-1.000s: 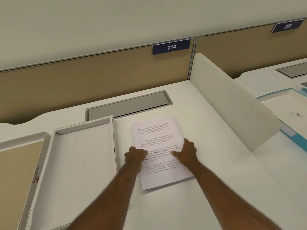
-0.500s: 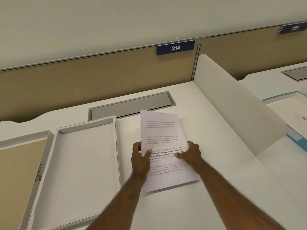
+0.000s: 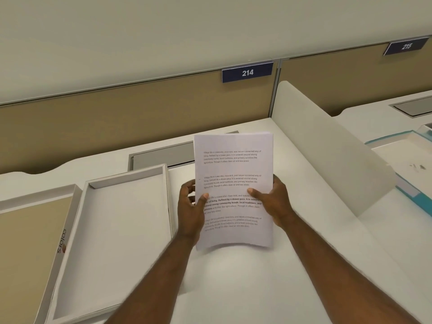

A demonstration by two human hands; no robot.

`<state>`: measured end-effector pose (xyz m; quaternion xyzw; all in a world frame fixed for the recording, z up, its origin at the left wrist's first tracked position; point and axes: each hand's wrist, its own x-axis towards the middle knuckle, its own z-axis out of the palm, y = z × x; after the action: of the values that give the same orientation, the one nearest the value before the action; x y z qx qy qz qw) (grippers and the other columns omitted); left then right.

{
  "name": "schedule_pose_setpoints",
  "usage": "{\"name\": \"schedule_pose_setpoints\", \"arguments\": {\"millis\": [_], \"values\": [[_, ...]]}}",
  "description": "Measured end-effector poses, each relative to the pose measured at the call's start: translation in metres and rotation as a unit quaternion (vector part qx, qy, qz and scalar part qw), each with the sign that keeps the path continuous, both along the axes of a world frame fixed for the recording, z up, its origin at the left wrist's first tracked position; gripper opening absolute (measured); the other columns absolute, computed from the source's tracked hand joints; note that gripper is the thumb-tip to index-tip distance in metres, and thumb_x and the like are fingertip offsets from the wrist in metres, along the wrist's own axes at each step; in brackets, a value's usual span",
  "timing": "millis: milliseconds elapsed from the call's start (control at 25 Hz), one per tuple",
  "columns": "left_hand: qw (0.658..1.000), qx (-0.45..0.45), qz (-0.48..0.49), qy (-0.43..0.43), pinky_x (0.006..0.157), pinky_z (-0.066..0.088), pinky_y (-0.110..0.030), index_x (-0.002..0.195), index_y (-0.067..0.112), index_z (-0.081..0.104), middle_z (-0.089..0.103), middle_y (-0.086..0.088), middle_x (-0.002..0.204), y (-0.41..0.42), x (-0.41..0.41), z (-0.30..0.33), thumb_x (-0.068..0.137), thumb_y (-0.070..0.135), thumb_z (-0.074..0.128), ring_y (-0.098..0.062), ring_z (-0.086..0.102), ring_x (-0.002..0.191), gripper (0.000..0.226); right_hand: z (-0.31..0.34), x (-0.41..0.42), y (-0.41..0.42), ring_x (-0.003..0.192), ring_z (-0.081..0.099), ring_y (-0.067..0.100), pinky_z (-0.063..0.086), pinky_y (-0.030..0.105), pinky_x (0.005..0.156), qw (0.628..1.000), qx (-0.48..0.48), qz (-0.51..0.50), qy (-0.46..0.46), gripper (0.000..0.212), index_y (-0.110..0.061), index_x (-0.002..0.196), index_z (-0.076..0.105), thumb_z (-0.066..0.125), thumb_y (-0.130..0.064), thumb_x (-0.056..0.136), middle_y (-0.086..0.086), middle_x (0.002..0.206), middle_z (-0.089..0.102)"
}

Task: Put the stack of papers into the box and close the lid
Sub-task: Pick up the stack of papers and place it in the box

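With the lid (image 3: 28, 242) lying far left and the open box (image 3: 117, 242) beside it, the left hand (image 3: 190, 206) and right hand (image 3: 272, 202) pinch the stack of papers (image 3: 233, 188) above the desk (image 3: 257, 288); carry it left, level, squared to the walls.

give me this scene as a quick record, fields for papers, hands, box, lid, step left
papers: lifted off the desk, held in both hands
left hand: grips the left edge
right hand: grips the right edge
box: open, empty, left of the papers
lid: off, lying left of the box
step left: papers into box, then lid on
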<state>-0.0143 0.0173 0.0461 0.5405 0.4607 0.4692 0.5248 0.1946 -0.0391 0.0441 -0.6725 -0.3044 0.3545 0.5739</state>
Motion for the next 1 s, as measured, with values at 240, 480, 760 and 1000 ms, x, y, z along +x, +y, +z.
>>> {"name": "schedule_pose_setpoints", "arguments": {"millis": [240, 480, 760, 1000], "values": [[0.995, 0.06, 0.031, 0.067, 0.08, 0.061, -0.042, 0.129, 0.018, 0.053, 0.056, -0.007, 0.111, 0.001, 0.0, 0.013, 0.088, 0.013, 0.066, -0.021, 0.064, 0.097, 0.043, 0.01, -0.022, -0.015, 0.087, 0.065, 0.01, 0.053, 0.01, 0.067, 0.986, 0.083, -0.063, -0.132, 0.037, -0.021, 0.109, 0.053, 0.074, -0.02, 0.079, -0.006, 0.098, 0.065], [0.991, 0.118, -0.043, 0.045, 0.08, 0.062, -0.04, 0.116, 0.027, 0.041, 0.06, -0.001, 0.113, -0.018, -0.001, 0.014, 0.096, 0.021, 0.054, -0.019, 0.065, 0.102, 0.024, 0.012, -0.033, -0.027, 0.09, 0.064, 0.022, 0.055, 0.027, 0.074, 0.978, 0.1, -0.133, -0.125, 0.036, -0.012, 0.113, 0.054, 0.071, -0.014, 0.081, 0.006, 0.105, 0.067], [0.987, 0.151, -0.007, 0.062, 0.067, 0.049, -0.002, 0.122, 0.022, 0.04, 0.057, 0.011, 0.104, -0.009, -0.002, 0.026, 0.097, 0.013, 0.051, 0.008, 0.06, 0.092, 0.029, 0.022, -0.047, -0.034, 0.09, 0.063, 0.016, 0.05, 0.019, 0.071, 0.977, 0.12, -0.121, -0.129, 0.037, -0.014, 0.117, 0.051, 0.068, -0.016, 0.085, -0.002, 0.103, 0.062], [0.993, 0.122, -0.005, 0.005, 0.075, 0.057, -0.015, 0.11, 0.038, 0.039, 0.061, 0.028, 0.103, -0.008, -0.016, 0.029, 0.083, 0.03, 0.071, 0.007, 0.064, 0.096, 0.043, 0.036, -0.057, -0.035, 0.093, 0.064, 0.002, 0.056, 0.014, 0.072, 0.971, 0.155, -0.114, -0.139, 0.05, -0.032, 0.117, 0.05, 0.077, -0.035, 0.075, -0.018, 0.101, 0.063]]}}
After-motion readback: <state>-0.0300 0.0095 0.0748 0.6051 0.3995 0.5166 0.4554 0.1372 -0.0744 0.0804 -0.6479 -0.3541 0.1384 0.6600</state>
